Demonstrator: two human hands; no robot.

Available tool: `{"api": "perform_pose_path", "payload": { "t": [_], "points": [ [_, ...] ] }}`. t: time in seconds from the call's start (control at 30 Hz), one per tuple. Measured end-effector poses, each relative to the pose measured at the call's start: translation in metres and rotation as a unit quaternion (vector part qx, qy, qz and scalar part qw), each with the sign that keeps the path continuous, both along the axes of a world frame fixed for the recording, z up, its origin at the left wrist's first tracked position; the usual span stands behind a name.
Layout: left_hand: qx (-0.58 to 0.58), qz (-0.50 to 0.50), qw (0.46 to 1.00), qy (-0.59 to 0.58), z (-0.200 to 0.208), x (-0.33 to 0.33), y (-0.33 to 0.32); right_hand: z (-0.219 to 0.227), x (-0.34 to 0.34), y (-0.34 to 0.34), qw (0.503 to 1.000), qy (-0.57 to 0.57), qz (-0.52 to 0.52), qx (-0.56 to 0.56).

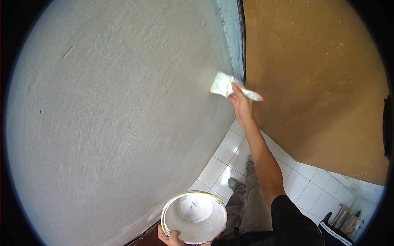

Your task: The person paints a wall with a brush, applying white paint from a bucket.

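Note:
My right hand [243, 105] is raised and wrapped round a wide, paint-covered paintbrush [222, 84]. Its pale bristles point left at the grey-white wall [135, 106], close to the strip of blue paint at the wall's right edge; whether they touch it I cannot tell. The brush's handle has a red tip. Low in the view, my left hand [172, 238] grips the near left rim of a white paint bucket [219, 217]. The bucket is tilted so its inside shows, with whitish paint smeared on the walls and bottom. Most of the left fingers are hidden under it.
A brown wooden panel [316, 82] stands right of the wall. White floor tiles [212, 171] lie below, under my feet. At the lower right are a small wooden rack-like thing [344, 219] and a black object with a white band [334, 233].

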State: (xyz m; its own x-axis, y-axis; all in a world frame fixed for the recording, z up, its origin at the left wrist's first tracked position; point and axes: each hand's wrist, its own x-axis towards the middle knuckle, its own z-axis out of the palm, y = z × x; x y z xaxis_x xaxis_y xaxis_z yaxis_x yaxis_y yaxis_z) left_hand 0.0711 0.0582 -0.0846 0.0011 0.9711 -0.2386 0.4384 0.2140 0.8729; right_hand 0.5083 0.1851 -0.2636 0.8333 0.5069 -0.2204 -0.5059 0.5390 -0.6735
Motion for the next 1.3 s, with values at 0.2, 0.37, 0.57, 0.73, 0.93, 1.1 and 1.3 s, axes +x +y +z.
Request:
{"api": "perform_pose_path", "payload": {
  "t": [0.2,0.37,0.57,0.73,0.93,1.1,1.3],
  "points": [
    [0.004,0.014,1.0,-0.017,0.004,0.005,-0.007,0.01,-0.005,0.002,0.994,-0.05,-0.001,0.095],
    [0.009,0.009,1.0,-0.028,0.0,0.016,-0.004,-0.12,-0.024,0.003,0.997,0.073,0.013,-0.022],
    [0.003,0.005,1.0,-0.011,0.002,0.01,-0.002,-0.067,-0.005,0.004,0.993,0.035,0.058,-0.096],
    [-0.014,-0.01,1.0,-0.01,0.004,0.009,-0.003,0.03,0.003,-0.005,0.997,-0.069,0.014,0.042],
    [-0.021,-0.018,1.0,-0.002,0.009,0.012,-0.004,-0.025,-0.024,0.002,0.998,-0.048,0.04,0.017],
    [-0.026,-0.034,0.999,0.0,0.013,0.021,-0.003,-0.105,-0.033,-0.003,0.994,0.034,0.064,-0.087],
    [-0.022,-0.033,0.999,0.017,0.023,0.024,-0.003,0.002,-0.016,0.001,0.991,-0.064,0.071,-0.096]
  ]
}}
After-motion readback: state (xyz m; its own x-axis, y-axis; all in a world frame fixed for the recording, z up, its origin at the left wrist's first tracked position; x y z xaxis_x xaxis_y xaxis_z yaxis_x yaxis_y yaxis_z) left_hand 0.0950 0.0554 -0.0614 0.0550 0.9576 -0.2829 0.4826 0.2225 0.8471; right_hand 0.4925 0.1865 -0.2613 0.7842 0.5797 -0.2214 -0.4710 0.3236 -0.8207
